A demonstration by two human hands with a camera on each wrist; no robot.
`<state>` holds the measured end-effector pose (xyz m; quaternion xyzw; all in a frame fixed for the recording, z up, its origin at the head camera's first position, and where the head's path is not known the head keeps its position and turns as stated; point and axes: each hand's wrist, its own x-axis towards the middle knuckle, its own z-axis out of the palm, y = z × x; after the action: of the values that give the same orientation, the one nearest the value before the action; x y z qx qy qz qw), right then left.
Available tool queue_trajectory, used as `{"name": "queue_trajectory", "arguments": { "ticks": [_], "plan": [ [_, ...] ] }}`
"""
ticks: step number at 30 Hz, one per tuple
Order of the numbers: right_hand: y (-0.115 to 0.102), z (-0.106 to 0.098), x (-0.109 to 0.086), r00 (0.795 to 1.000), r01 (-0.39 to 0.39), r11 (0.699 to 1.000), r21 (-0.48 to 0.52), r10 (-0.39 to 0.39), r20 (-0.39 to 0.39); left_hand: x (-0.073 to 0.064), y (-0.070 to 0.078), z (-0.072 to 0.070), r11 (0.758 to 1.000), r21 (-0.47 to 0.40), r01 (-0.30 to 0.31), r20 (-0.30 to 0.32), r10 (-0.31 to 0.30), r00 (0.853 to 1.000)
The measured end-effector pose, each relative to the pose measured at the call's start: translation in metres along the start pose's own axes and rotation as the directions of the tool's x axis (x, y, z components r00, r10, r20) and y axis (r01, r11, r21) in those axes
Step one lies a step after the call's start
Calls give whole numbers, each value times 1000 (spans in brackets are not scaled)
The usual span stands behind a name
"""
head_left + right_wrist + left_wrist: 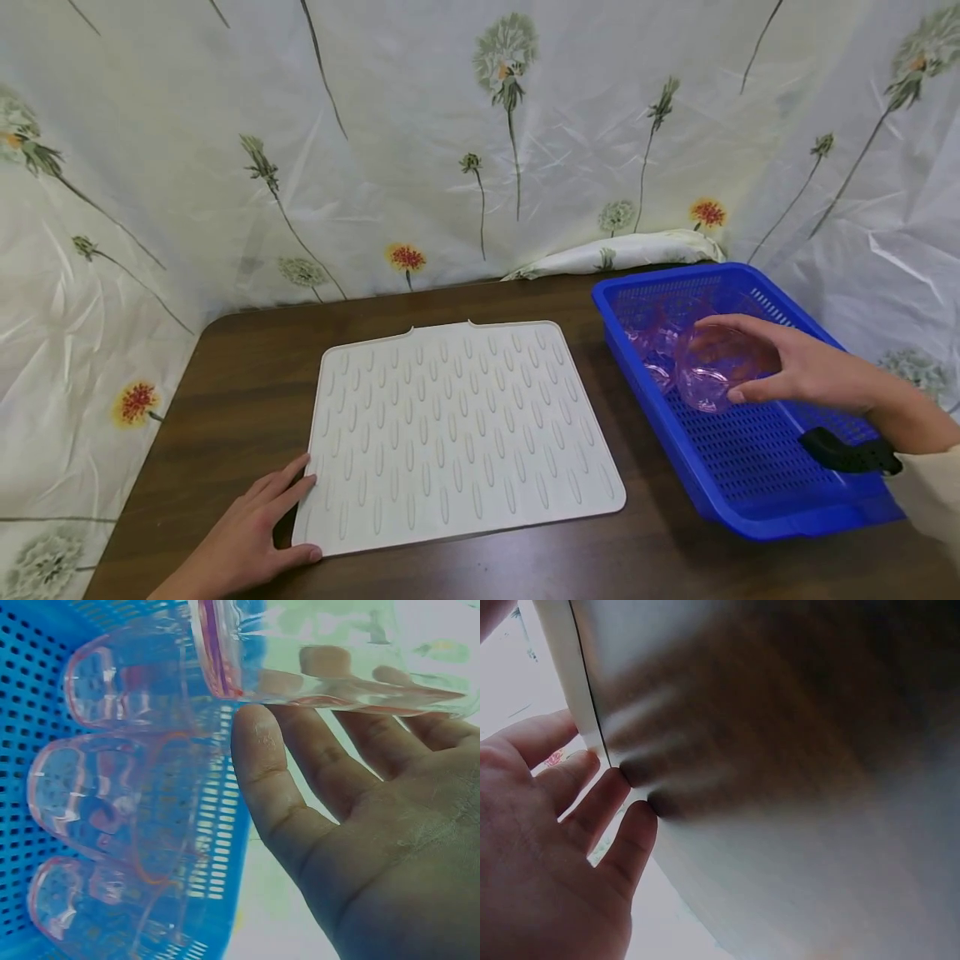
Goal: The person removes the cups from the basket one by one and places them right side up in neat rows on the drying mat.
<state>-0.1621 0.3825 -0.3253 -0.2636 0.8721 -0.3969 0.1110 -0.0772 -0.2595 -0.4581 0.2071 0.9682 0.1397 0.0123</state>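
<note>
My right hand [810,367] grips a clear, pink-tinted plastic cup [708,375] over the blue basket [678,450], the thumb on its near side and the fingers on its far side. In the right wrist view the held cup [330,634] lies along the fingers. Below it, several similar cups [82,791] sit side by side in the basket. My left hand [251,533] lies at the lower left edge of a white ridged mat [468,433], fingers spread and fingertips right at the rim.
The mat lies flat on a dark brown wooden table [232,392]. Behind and on both sides hangs a white flowered cloth [420,167], a fold of it resting on the table's back edge. A black strap [851,454] circles the right wrist, close over the basket.
</note>
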Motion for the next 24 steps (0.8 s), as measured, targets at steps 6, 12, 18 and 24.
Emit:
{"name": "queue_trajectory", "arguments": {
  "ticks": [6,12,18,24],
  "plan": [
    [-6,-5,3,993,-47,998,-39,42,-111,0,1,1,1000,18,-7,-13,7,1000],
    [-7,-13,10,994,11,1000,19,-9,-108,-1,1,0,1000,17,-2,-4,2,1000],
    [-11,-21,21,988,73,997,24,-69,-136,0,1,-1,1000,6,9,9,-9,1000],
    [-19,-30,34,987,108,994,35,-103,-127,1,2,-1,1000,15,8,4,-8,1000]
  ]
}}
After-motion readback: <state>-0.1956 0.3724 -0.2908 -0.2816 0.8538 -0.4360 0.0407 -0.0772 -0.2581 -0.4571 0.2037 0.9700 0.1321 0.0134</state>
